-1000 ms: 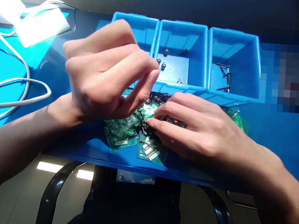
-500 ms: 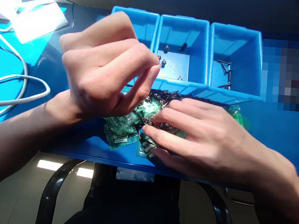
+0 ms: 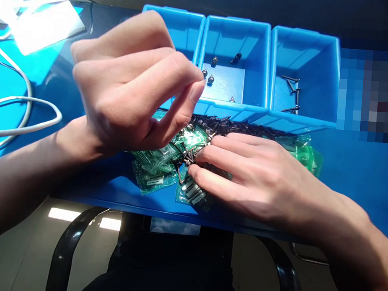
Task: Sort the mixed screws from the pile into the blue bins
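My left hand is raised in front of the blue bins, thumb and index finger pinched together; whatever they hold, if anything, is too small to make out. Lower on the right, my right hand lies with fingers stretched over a pile of dark screws and green plastic packets. Its fingertips touch loose screws in the middle of the pile. Part of the heap is hidden beneath that hand.
Behind the pile stand three joined blue bins. The middle bin holds several short bolts, the right bin several long screws. White cables curl on the blue table at left. A chair armrest shows below.
My right hand has shifted slightly over the pile, its thumb now out of sight. My left hand keeps its pinch and sits a touch further left.
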A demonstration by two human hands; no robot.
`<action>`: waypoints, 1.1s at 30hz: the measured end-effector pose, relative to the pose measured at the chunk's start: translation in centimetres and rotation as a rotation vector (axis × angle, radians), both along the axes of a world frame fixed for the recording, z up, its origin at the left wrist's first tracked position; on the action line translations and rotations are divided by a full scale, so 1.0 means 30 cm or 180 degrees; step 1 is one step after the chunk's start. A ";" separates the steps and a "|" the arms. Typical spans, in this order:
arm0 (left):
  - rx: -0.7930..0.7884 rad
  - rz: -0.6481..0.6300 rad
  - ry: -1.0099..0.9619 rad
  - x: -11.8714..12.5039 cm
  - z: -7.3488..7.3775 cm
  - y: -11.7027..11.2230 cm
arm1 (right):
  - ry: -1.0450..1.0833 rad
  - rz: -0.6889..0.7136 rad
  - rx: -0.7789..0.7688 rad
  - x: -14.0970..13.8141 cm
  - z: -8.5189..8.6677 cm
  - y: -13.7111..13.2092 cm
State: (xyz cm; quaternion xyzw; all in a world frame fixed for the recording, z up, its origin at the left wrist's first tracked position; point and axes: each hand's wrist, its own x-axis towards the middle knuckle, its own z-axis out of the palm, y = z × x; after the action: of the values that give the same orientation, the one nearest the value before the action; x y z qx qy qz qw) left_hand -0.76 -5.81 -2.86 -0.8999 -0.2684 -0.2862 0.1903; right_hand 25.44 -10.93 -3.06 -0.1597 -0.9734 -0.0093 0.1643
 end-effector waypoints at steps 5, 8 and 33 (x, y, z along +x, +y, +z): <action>0.0034 -0.0116 -0.0317 0.012 -0.013 0.009 | 0.0223 -0.0079 -0.0055 -0.008 -0.011 -0.001; -0.0062 -0.0123 -0.0259 0.009 -0.003 0.001 | 0.0442 -0.0253 0.0080 -0.012 -0.016 0.001; 0.0098 -0.0262 -0.0340 0.018 -0.019 0.014 | 0.0989 -0.1462 -0.0097 -0.021 0.019 -0.012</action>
State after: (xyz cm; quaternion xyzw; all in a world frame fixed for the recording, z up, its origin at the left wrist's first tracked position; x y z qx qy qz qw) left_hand -0.23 -5.38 -3.43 -0.8906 -0.2365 -0.3455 0.1776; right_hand 24.81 -11.28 -2.50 -0.3782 -0.8748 -0.0070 0.3027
